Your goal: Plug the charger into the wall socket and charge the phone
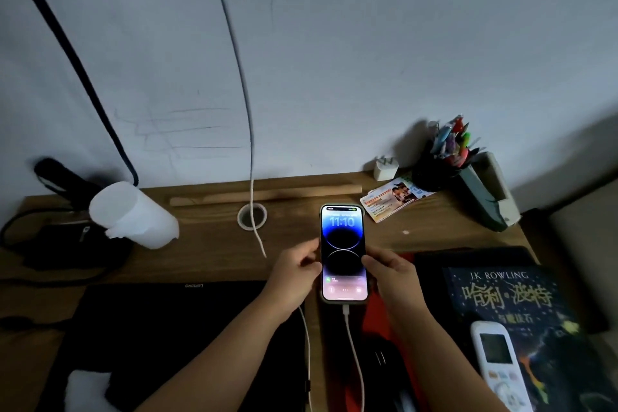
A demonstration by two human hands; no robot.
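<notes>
The phone (pixel 343 252) is lit and shows 11:10 on its lock screen, held face up over the wooden desk (pixel 207 257). My left hand (pixel 294 281) grips its left edge and my right hand (pixel 391 281) grips its right edge. A white charging cable (pixel 352 348) is plugged into the phone's bottom port and runs down out of view. A second white cable strand (pixel 306 344) passes beside my left wrist. A white charger plug (pixel 385 168) with bare prongs lies at the back of the desk by the wall. No wall socket is visible.
A closed black laptop (pixel 174 328) lies at left. A white bottle (pixel 133 214) lies tipped at back left. A book (pixel 521 314) with a white remote (pixel 498 361) on it sits at right. A pen holder (pixel 444 157), a tape roll (pixel 252 216) and a hanging white cord (pixel 247 130) stand behind.
</notes>
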